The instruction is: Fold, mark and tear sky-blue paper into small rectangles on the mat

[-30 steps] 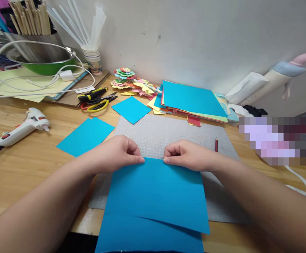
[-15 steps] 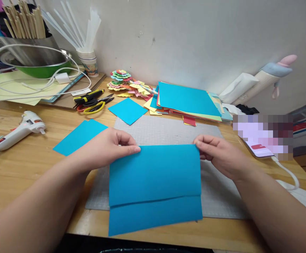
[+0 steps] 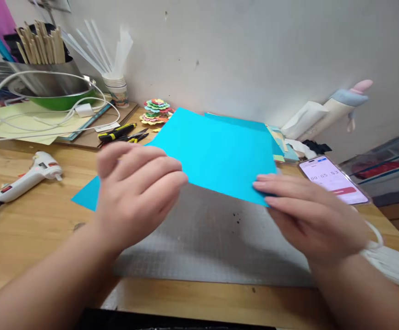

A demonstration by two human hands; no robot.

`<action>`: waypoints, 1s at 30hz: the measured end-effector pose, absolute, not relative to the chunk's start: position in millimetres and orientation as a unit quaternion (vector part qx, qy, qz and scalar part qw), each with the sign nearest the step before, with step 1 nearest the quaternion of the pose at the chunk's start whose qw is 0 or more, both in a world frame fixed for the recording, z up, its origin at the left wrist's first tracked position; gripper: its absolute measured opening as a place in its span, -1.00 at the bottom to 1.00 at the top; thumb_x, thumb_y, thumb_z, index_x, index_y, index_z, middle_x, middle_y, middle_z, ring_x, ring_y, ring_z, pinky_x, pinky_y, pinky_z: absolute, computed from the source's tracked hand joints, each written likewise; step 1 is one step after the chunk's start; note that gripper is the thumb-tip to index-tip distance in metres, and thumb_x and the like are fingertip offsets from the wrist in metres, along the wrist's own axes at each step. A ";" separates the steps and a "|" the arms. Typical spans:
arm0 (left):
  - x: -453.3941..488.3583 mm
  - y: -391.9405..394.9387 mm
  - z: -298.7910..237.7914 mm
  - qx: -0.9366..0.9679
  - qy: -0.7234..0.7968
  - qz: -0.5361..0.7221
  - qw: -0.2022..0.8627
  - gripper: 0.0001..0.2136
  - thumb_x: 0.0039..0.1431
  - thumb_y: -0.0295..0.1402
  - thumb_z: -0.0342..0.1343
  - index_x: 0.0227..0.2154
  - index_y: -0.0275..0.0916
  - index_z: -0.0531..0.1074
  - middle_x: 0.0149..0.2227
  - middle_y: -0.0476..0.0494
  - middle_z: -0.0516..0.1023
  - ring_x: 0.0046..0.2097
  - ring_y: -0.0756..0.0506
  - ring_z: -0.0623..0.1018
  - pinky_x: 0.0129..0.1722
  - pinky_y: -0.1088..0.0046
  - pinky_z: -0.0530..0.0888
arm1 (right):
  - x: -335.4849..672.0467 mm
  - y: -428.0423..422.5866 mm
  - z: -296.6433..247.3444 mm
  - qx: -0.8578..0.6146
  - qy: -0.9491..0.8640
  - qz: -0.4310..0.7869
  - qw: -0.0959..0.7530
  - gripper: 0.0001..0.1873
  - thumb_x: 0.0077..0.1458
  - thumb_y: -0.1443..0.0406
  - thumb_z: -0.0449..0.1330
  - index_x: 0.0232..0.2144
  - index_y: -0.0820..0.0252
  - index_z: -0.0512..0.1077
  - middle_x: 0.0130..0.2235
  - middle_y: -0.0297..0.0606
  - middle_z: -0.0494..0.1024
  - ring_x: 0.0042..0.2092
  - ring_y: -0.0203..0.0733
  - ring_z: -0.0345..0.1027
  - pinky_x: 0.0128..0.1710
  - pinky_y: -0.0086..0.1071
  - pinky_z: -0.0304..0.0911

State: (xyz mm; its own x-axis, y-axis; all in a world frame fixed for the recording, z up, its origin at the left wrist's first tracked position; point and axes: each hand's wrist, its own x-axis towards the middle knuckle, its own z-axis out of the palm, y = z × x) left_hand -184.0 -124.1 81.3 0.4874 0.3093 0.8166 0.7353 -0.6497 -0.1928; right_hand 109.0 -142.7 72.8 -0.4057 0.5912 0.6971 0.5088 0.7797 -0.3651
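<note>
A bright blue sheet of paper [image 3: 220,156] is raised above the grey cutting mat [image 3: 199,238], tilted, with its far side reaching toward the wall. My right hand [image 3: 313,215] grips its near right corner, fingers on top and the thumb hidden below. At the near left corner, my left hand [image 3: 137,192] is closed with curled, slightly blurred fingers; the hand covers that corner and the thumb cannot be seen. Part of another blue piece of paper [image 3: 87,195] lies on the table behind my left wrist.
A white glue gun [image 3: 30,176] lies at left. Black-yellow pliers [image 3: 117,133] and scissors [image 3: 137,136] lie behind my left hand, near layered paper flowers [image 3: 154,110]. Paper cups with white sticks [image 3: 116,87] stand at the wall. A phone [image 3: 333,178] is at right.
The blue paper was folded and upright with its flap toward me; now it is opened out, lifted and tilted away. Both hands have turned, and my left hand has curled closed.
</note>
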 end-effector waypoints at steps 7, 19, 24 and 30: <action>-147.0 -135.5 35.4 -0.891 -0.260 -0.356 0.107 -0.91 0.19 -0.47 0.13 -0.26 -0.20 0.46 -0.27 0.00 0.63 -0.20 -0.05 0.55 -0.02 0.28 0.33 | 74.5 -149.6 29.8 -0.304 -0.877 0.033 0.372 -0.76 0.15 0.50 0.13 -0.19 0.12 0.43 -0.13 -0.17 0.63 -0.07 -0.17 0.52 -0.07 -0.22 0.48; -136.9 -140.6 28.7 -0.886 -0.255 -0.372 0.103 -0.92 0.17 -0.46 0.08 -0.41 -0.20 0.41 -0.36 0.02 0.61 -0.26 -0.04 0.53 -0.07 0.29 0.34 | 59.7 -162.2 27.3 -0.330 -0.874 0.007 0.355 -0.76 0.16 0.50 0.11 -0.19 0.12 0.44 -0.16 -0.15 0.65 -0.10 -0.17 0.54 -0.08 -0.29 0.49; -142.4 -136.1 31.0 -0.887 -0.263 -0.357 0.127 -0.84 0.13 -0.49 0.09 -0.53 -0.20 0.33 -0.43 0.05 0.58 -0.31 -0.02 0.52 -0.14 0.31 0.35 | 67.2 -158.7 32.9 -0.326 -0.872 0.027 0.363 -0.79 0.15 0.50 0.12 -0.24 0.13 0.43 -0.15 -0.16 0.64 -0.09 -0.18 0.54 -0.03 -0.29 0.47; -157.4 -123.1 37.4 -0.889 -0.264 -0.340 0.157 -0.82 0.09 -0.52 0.08 -0.57 -0.19 0.30 -0.44 0.04 0.55 -0.33 -0.02 0.51 -0.17 0.34 0.34 | 95.4 -143.2 38.2 -0.303 -0.862 0.080 0.397 -0.67 0.12 0.53 0.10 -0.19 0.00 0.42 -0.12 -0.31 0.64 -0.08 -0.17 0.53 -0.03 -0.18 0.47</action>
State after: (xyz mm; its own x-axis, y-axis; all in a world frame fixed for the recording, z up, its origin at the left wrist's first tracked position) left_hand -157.4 -123.1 37.4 0.6297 0.3627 0.6870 0.5760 -0.8114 -0.0997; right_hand 95.4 -143.2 38.2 -0.5007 0.5865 0.6366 0.4587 0.8035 -0.3795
